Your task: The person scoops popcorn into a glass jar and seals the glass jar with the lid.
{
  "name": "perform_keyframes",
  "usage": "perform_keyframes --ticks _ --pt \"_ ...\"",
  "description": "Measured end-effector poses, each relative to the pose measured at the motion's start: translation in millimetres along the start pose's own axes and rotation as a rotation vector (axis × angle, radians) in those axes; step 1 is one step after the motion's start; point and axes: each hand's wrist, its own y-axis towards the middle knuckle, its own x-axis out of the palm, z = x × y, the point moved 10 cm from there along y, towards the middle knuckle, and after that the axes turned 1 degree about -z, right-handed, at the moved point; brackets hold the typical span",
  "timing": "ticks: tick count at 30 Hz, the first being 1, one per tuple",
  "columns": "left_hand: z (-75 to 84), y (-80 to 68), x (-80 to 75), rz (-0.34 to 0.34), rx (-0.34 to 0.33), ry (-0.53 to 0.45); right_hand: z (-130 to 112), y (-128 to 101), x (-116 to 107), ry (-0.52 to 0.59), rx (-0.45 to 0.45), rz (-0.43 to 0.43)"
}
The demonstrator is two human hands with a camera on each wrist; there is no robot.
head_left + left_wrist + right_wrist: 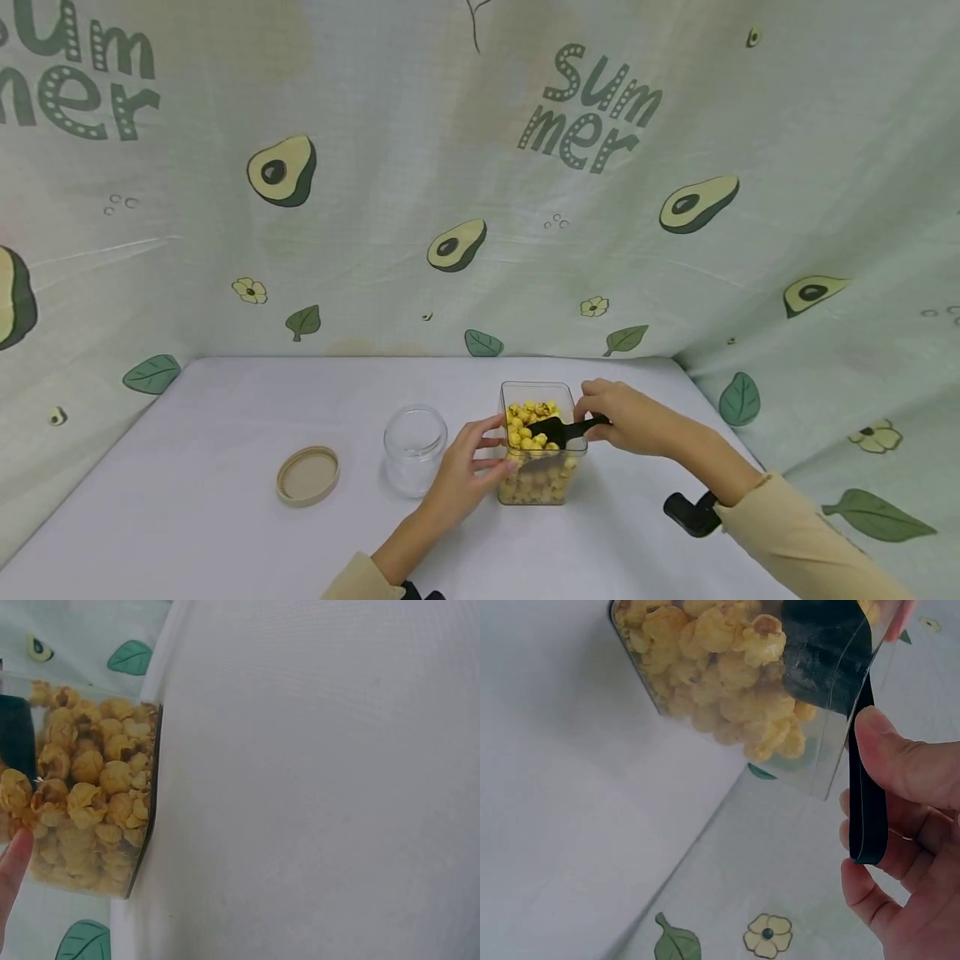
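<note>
Right hand around scoop handle, straight-fingered left hand seemingly against edge of tub

Lid left, jar middle, container right — popcorn inside, the scoop seemingly sunk partly into it.

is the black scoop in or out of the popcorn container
In: the black scoop shows through the wall of the clear container, among the popcorn, its handle in the right hand.

right sleeve plain beige, black rounded wrist unit adjoining sleeve end, left sleeve matching beige, black wrist fitting adjoining sleeve end, partly in view
</note>
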Motion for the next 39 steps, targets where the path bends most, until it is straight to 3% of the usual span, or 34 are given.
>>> perform_keyframes --ticks 18,23,32,35,39 --pt "2.3 -2.2 1.7 0.007 0.022 -0.015 5.9 -5.4 0.2 0.046 0.062 0.021" --pt "5.1 -2.9 -0.8 0.019 0.034 -0.032 -3.9 -2.6 -0.8 -0.017 0.047 0.051" --pt "2.9 -1.7 3.0 0.001 0.012 0.012 -17.7 7.3 -14.2 -0.263 -0.031 0.011" --pt "3.0 -1.7 2.1 0.011 0.009 0.015 -20.4 12.1 -15.0 -0.253 -0.062 -0.005" --pt "3.2 -2.5 1.7 0.003 0.007 0.022 -14.0 13.4 -12.1 -0.175 -0.031 -0.024"
